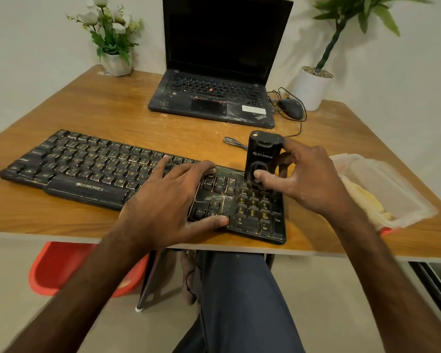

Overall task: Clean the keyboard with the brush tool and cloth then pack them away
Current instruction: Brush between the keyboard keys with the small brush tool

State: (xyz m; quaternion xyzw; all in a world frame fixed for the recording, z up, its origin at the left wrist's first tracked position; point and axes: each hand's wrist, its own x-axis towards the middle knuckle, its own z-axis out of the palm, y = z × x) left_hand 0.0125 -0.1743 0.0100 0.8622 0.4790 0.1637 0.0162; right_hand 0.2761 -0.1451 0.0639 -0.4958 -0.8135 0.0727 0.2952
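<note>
Left hand (173, 200) flat on keyboard (92, 171), fingers spread, palm down. Right hand (308, 179) holds brush tool (262, 156) upright over number pad, fingers clamped round it.

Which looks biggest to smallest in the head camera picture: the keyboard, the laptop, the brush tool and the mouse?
1. keyboard and laptop: both look big and about alike; the keyboard sits nearer the camera, so I won't rank them.
2. brush tool, held upright in the right hand.
3. mouse, farther back, so it may only look smallest.
</note>
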